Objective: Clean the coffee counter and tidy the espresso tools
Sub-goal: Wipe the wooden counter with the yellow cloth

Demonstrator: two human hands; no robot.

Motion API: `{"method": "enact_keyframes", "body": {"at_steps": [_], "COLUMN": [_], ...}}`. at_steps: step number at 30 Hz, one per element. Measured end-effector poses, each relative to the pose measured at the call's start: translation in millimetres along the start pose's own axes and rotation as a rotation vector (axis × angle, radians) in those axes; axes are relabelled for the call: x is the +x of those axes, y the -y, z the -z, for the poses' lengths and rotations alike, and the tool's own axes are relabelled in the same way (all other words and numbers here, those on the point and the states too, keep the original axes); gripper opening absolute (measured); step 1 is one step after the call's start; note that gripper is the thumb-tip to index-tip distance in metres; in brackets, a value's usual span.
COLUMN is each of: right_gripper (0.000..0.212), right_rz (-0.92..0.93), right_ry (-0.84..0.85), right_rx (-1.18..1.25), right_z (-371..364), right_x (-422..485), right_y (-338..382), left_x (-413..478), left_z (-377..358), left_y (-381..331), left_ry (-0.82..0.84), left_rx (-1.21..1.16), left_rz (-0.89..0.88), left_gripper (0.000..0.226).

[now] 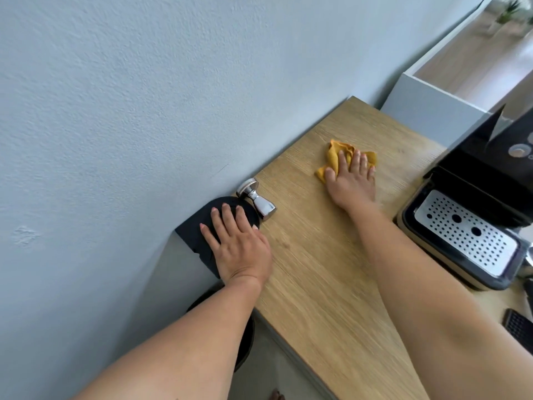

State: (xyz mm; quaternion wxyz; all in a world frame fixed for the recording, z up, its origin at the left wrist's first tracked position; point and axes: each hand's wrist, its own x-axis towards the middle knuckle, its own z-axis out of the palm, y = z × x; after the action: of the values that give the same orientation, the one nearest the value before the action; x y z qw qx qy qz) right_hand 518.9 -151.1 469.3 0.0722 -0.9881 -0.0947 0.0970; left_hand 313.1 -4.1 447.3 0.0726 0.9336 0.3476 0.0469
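Left hand (236, 246) flat, palm down, fingers spread slightly, bare forearm reaching in from lower left. Right hand (352, 180) also palm down, fingers extended forward, arm stretched out further ahead.

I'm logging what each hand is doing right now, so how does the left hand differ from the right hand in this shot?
The left hand lies flat on a black mat at the counter's wall-side corner, beside a tipped-over metal tamper; the right hand presses a crumpled yellow cloth farther along the wooden counter. The right arm reaches farther out; the left stays nearer. Both are palm down with fingers extended.
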Motion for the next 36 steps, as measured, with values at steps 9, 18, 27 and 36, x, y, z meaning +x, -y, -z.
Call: {"method": "enact_keyframes", "body": {"at_steps": [9, 18, 27, 36], "right_gripper": [0.065, 0.071, 0.066, 0.068], "right_rz": [0.391, 0.016, 0.233, 0.102], "right_ry": [0.041, -0.017, 0.044, -0.030], "right_rx": [-0.053, -0.028, -0.024, -0.056], "right_z": [-24, -1, -6, -34], "right_x": [-31, 2, 11, -138], "right_y": [67, -24, 53, -36], "left_x": [0, 0, 1, -1], "left_z": [2, -2, -1, 6], "left_y": [0, 1, 1, 1], "left_ry": [0.013, -0.009, 0.010, 0.071], "left_rx": [-0.003, -0.018, -0.036, -0.082], "left_rz": [0.002, -0.008, -0.010, -0.016], "left_gripper": [0.058, 0.059, 0.057, 0.058]}}
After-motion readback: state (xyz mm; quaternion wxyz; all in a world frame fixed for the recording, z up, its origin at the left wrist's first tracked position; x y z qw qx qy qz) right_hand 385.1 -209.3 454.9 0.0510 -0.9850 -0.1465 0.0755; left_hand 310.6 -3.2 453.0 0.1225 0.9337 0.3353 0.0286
